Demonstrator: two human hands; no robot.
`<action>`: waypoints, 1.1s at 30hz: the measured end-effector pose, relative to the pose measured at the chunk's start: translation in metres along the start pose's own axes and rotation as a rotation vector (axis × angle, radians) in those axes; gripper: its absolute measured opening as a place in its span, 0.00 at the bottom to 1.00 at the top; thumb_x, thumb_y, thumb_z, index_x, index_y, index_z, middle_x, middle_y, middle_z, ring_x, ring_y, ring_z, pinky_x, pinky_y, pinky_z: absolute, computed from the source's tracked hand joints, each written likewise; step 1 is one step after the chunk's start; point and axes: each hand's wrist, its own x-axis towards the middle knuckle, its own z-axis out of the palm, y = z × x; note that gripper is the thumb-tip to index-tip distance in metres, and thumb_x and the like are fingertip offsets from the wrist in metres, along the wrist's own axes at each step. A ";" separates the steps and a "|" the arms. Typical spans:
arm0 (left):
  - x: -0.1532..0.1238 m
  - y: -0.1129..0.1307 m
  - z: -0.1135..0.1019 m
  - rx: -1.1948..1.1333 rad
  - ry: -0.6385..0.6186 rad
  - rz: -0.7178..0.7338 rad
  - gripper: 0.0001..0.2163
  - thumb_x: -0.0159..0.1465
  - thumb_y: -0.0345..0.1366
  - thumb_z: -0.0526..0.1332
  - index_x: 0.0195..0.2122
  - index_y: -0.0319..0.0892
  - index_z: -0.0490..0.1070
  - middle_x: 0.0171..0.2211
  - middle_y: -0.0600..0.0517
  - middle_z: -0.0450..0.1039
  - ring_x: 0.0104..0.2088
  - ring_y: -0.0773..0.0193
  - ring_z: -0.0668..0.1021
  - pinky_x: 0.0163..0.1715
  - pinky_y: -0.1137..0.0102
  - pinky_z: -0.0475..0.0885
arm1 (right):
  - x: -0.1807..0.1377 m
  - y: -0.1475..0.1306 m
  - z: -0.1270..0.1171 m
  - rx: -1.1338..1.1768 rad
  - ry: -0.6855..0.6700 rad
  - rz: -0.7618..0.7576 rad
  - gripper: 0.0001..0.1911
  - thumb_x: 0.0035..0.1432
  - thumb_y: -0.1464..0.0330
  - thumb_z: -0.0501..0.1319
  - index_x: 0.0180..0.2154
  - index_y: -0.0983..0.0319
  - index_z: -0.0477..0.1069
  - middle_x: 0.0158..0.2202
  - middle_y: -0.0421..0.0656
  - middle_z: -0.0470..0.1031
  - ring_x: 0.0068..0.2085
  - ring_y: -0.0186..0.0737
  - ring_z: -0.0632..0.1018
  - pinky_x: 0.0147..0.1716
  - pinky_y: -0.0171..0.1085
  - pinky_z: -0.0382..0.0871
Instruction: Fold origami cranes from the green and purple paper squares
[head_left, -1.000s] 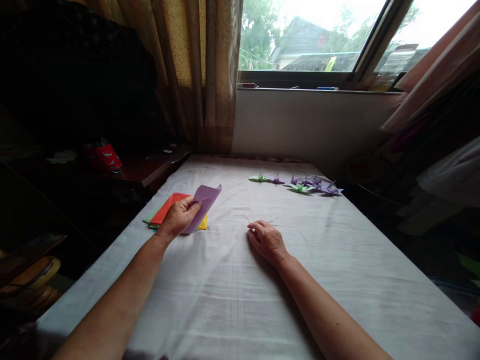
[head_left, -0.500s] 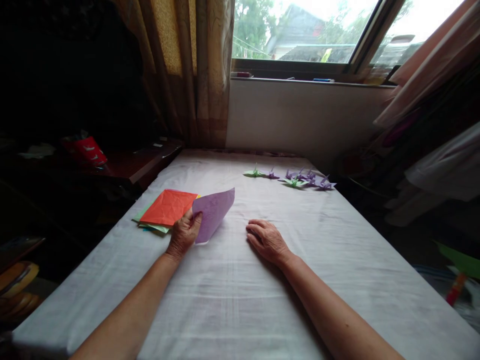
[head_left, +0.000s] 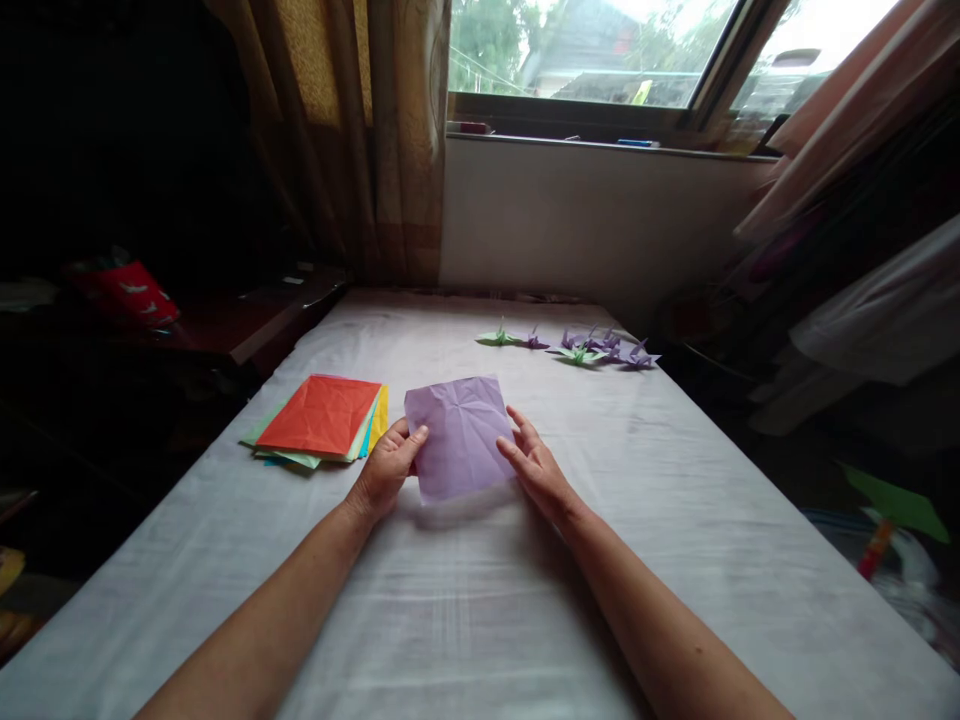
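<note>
A creased purple paper square point(head_left: 460, 436) is held just above the white cloth of the table point(head_left: 480, 590), between my two hands. My left hand point(head_left: 388, 471) pinches its left edge with thumb on top. My right hand point(head_left: 535, 467) has its fingers stretched out against the paper's right edge. A stack of coloured paper sheets point(head_left: 320, 420), orange on top, lies to the left of my left hand.
Several folded paper cranes point(head_left: 576, 347), purple and green, sit in a row at the far right of the table. A curtain point(head_left: 367, 130) and a window point(head_left: 592, 60) are behind. A dark side table point(head_left: 247, 320) stands at the left.
My left hand carried the purple sheet from over the stack to the middle of the table and turned it flat. My right hand lifted from the cloth to meet its right edge.
</note>
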 end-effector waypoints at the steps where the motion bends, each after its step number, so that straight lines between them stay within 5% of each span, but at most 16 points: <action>1: 0.000 -0.003 0.000 -0.001 0.001 -0.005 0.24 0.52 0.53 0.67 0.43 0.40 0.72 0.28 0.53 0.77 0.23 0.66 0.76 0.21 0.74 0.72 | 0.001 0.001 0.000 0.020 0.013 0.011 0.40 0.50 0.51 0.66 0.62 0.57 0.60 0.47 0.47 0.76 0.48 0.47 0.77 0.46 0.44 0.72; 6: -0.003 -0.009 -0.006 0.034 0.040 -0.005 0.30 0.56 0.47 0.65 0.57 0.42 0.62 0.37 0.48 0.78 0.28 0.64 0.79 0.21 0.75 0.73 | 0.003 0.006 -0.004 -0.045 0.086 -0.008 0.35 0.51 0.57 0.62 0.58 0.63 0.63 0.26 0.35 0.70 0.26 0.34 0.71 0.26 0.34 0.66; 11: -0.001 -0.015 -0.016 0.262 0.168 0.064 0.29 0.56 0.40 0.64 0.59 0.44 0.62 0.46 0.46 0.75 0.31 0.65 0.80 0.21 0.76 0.73 | -0.003 -0.001 -0.015 -0.439 0.112 -0.076 0.30 0.53 0.64 0.58 0.59 0.62 0.64 0.28 0.37 0.74 0.24 0.33 0.71 0.28 0.33 0.66; 16: 0.003 -0.021 -0.026 0.489 0.138 0.051 0.23 0.61 0.39 0.59 0.58 0.43 0.63 0.47 0.45 0.76 0.30 0.65 0.81 0.18 0.76 0.71 | -0.005 -0.003 -0.021 -0.572 0.084 -0.118 0.27 0.55 0.66 0.57 0.57 0.61 0.66 0.30 0.39 0.77 0.23 0.33 0.72 0.25 0.32 0.66; 21: 0.004 -0.015 -0.029 1.032 0.149 0.423 0.12 0.65 0.37 0.55 0.45 0.44 0.75 0.43 0.48 0.78 0.38 0.60 0.80 0.43 0.64 0.75 | -0.005 -0.001 -0.024 -0.643 0.072 -0.177 0.25 0.56 0.67 0.57 0.57 0.58 0.67 0.30 0.39 0.78 0.23 0.33 0.73 0.25 0.31 0.68; 24: 0.001 -0.010 -0.023 1.336 0.003 0.567 0.13 0.66 0.39 0.56 0.46 0.45 0.77 0.49 0.47 0.78 0.52 0.51 0.75 0.53 0.57 0.69 | -0.006 0.000 -0.025 -0.703 0.061 -0.203 0.24 0.56 0.67 0.57 0.56 0.58 0.68 0.31 0.39 0.78 0.22 0.32 0.73 0.26 0.32 0.68; 27: -0.004 -0.011 -0.017 1.516 -0.084 0.557 0.16 0.66 0.42 0.57 0.52 0.46 0.74 0.55 0.48 0.75 0.60 0.44 0.68 0.55 0.50 0.64 | -0.006 0.002 -0.026 -0.740 0.054 -0.215 0.24 0.57 0.67 0.56 0.56 0.58 0.68 0.33 0.40 0.79 0.23 0.33 0.74 0.27 0.32 0.69; 33: -0.008 -0.016 -0.019 1.657 -0.023 0.483 0.19 0.68 0.44 0.54 0.57 0.45 0.70 0.59 0.48 0.70 0.62 0.43 0.65 0.55 0.49 0.60 | -0.007 0.007 -0.026 -0.821 0.055 -0.231 0.24 0.58 0.68 0.56 0.57 0.56 0.69 0.35 0.40 0.80 0.24 0.34 0.75 0.28 0.33 0.69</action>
